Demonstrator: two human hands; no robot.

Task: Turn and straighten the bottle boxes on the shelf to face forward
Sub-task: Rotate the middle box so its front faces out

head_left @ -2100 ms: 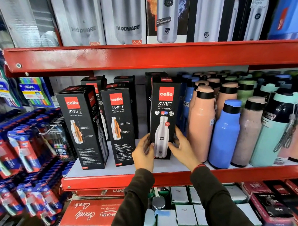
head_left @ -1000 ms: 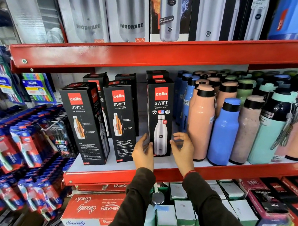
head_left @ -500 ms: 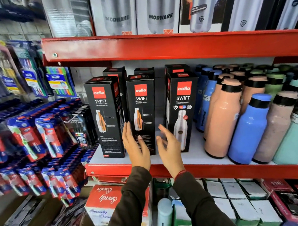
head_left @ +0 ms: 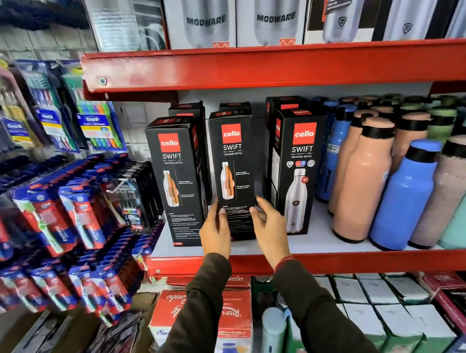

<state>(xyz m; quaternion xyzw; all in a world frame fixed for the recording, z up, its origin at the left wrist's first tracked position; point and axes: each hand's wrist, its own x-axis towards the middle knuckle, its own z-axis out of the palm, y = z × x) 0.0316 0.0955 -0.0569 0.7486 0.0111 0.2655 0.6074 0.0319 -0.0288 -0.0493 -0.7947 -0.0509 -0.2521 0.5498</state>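
Observation:
Three black cello Swift bottle boxes stand in a front row on the red-edged shelf [head_left: 337,262]. The left box [head_left: 177,178] is turned a little, so its right side shows. The right box [head_left: 298,173] shows its left side. Between them, the middle box [head_left: 232,155] faces forward. My left hand [head_left: 215,230] grips this middle box at its lower left, thumb on the front. My right hand [head_left: 270,228] holds its lower right edge with curled fingers. More black boxes [head_left: 186,110] stand in a row behind, mostly hidden.
Peach [head_left: 360,184], blue [head_left: 403,195] and other loose bottles crowd the shelf right of the boxes. Toothbrush packs [head_left: 68,210] hang at the left. An upper red shelf [head_left: 248,66] carries Modware boxes. Red and white cartons [head_left: 205,305] sit below.
Both hands let go of the right box after turning it, moved left, and now close on the lower part of the middle box. The view shifted left and closer.

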